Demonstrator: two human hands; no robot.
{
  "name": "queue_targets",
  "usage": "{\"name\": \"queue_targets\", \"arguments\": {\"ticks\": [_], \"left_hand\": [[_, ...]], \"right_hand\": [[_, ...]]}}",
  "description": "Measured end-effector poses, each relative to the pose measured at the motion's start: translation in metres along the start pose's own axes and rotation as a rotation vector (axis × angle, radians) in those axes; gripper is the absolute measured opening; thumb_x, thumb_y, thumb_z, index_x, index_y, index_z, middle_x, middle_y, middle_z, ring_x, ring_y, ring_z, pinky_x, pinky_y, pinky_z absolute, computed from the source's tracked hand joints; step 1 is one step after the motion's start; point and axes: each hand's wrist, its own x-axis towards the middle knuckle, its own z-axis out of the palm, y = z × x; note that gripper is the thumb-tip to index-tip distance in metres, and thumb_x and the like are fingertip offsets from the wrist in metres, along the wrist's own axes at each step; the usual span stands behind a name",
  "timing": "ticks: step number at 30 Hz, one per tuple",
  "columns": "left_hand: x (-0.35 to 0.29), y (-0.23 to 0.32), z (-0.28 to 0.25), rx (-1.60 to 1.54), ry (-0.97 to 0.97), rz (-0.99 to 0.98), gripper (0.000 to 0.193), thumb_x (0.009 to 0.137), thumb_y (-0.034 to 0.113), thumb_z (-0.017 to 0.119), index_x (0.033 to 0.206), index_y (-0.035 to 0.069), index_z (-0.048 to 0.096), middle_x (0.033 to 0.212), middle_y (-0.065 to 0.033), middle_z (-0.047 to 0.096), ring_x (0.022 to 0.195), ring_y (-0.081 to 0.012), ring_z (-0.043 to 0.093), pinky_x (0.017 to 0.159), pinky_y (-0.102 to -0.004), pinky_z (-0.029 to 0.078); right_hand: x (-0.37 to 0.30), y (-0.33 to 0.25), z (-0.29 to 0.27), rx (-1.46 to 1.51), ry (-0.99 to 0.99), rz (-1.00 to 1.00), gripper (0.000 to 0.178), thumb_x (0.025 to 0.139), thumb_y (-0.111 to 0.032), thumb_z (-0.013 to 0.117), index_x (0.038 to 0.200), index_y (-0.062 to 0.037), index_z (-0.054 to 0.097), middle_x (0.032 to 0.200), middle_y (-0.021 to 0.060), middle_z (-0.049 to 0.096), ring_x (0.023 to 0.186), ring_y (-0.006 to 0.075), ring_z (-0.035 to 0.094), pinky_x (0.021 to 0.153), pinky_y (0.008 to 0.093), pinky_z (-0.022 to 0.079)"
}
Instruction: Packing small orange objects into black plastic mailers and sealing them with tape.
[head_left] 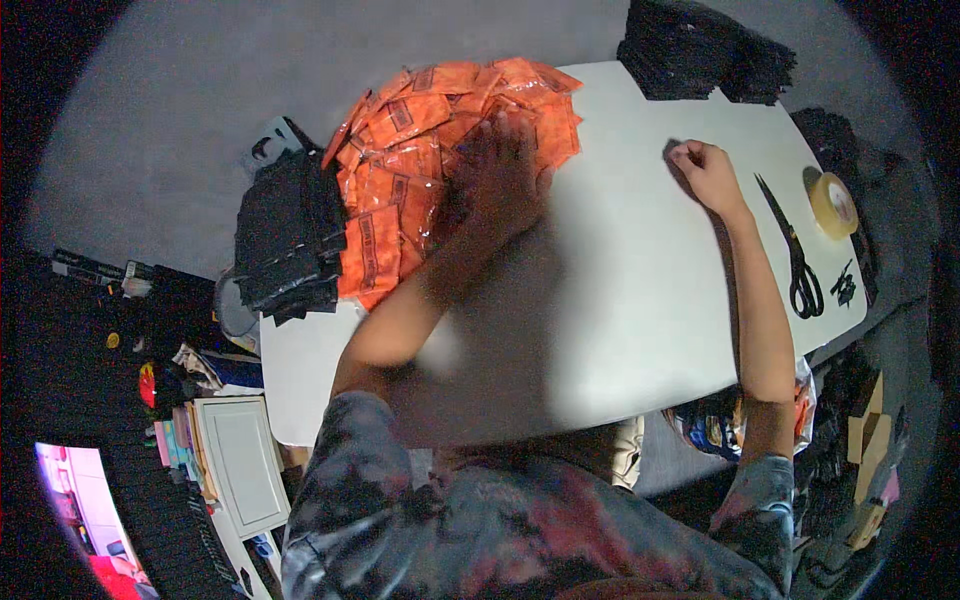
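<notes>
A heaped pile of orange packets in clear, glossy wrapping [375, 245] covers the far left of the white table [640, 300]. My left hand [500, 180] lies in shadow over the pile's right part, fingers stretched out and apart; I see nothing held in it. On the bare tabletop to the right rests my right hand [708, 175], its fingers curled closed. Whatever those fingers may hold is hidden. Against the pile's left side sits a stack of flat black packets [285, 235].
Black-handled scissors [800, 270] and a clear tape roll [832, 205] lie near the table's right edge, beside small black pieces [843, 285]. Black stacks [700, 55] stand at the far right corner. Below left is a white cabinet [240, 465]; a filled bag [705, 425] sits below right.
</notes>
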Motion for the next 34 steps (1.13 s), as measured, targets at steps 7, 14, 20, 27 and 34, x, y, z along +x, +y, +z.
{"name": "queue_targets", "arguments": {"ticks": [7, 14, 20, 27, 34], "left_hand": [[-0.008, 0.032, -0.011, -0.436, -0.256, 0.210, 0.049, 0.085, 0.013, 0.065, 0.132, 0.000, 0.059, 0.134, -0.0225, 0.060, 0.131, -0.0422, 0.053, 0.114, -0.0594, 0.036], [0.003, 0.035, -0.004, -0.874, -0.119, 0.357, 0.040, 0.078, -0.008, 0.053, 0.110, 0.008, 0.072, 0.121, -0.0125, 0.071, 0.134, -0.0365, 0.057, 0.116, -0.0481, 0.042], [0.024, 0.045, 0.001, -0.857, -0.169, 0.338, 0.048, 0.089, -0.008, 0.050, 0.134, 0.004, 0.064, 0.142, -0.0177, 0.062, 0.142, -0.0392, 0.050, 0.120, -0.0474, 0.040], [0.057, 0.101, 0.031, -0.672, -0.285, 0.692, 0.047, 0.108, 0.023, 0.048, 0.151, 0.006, 0.050, 0.158, -0.0183, 0.048, 0.150, -0.0386, 0.038, 0.126, -0.0455, 0.029], [0.040, 0.111, 0.031, -0.441, -0.434, 0.592, 0.063, 0.106, 0.051, 0.047, 0.160, 0.018, 0.040, 0.167, -0.0216, 0.030, 0.156, -0.0393, 0.024, 0.123, -0.0679, 0.019]], "right_hand": [[0.000, 0.007, -0.005, -0.001, -0.058, 0.016, 0.026, 0.097, -0.023, 0.066, 0.097, 0.0015, 0.074, 0.078, 0.0050, 0.070, 0.071, 0.0120, 0.061, 0.070, 0.0310, 0.051], [-0.003, -0.010, -0.004, -0.048, 0.079, -0.145, 0.027, 0.096, -0.023, 0.064, 0.102, 0.0007, 0.075, 0.088, 0.0134, 0.077, 0.081, 0.0217, 0.072, 0.080, 0.0355, 0.056], [-0.025, -0.084, 0.014, -0.142, 0.048, -0.143, 0.031, 0.095, -0.030, 0.061, 0.104, -0.0046, 0.076, 0.093, 0.0209, 0.075, 0.088, 0.0388, 0.074, 0.083, 0.0450, 0.058], [0.005, -0.006, -0.017, -0.054, 0.308, -0.021, 0.031, 0.096, -0.030, 0.060, 0.110, -0.0077, 0.077, 0.098, 0.0185, 0.077, 0.092, 0.0380, 0.075, 0.087, 0.0451, 0.058], [0.005, -0.003, -0.008, -0.191, 0.132, 0.006, 0.036, 0.097, -0.032, 0.064, 0.117, -0.0044, 0.074, 0.103, 0.0168, 0.078, 0.092, 0.0300, 0.075, 0.088, 0.0387, 0.056]]}}
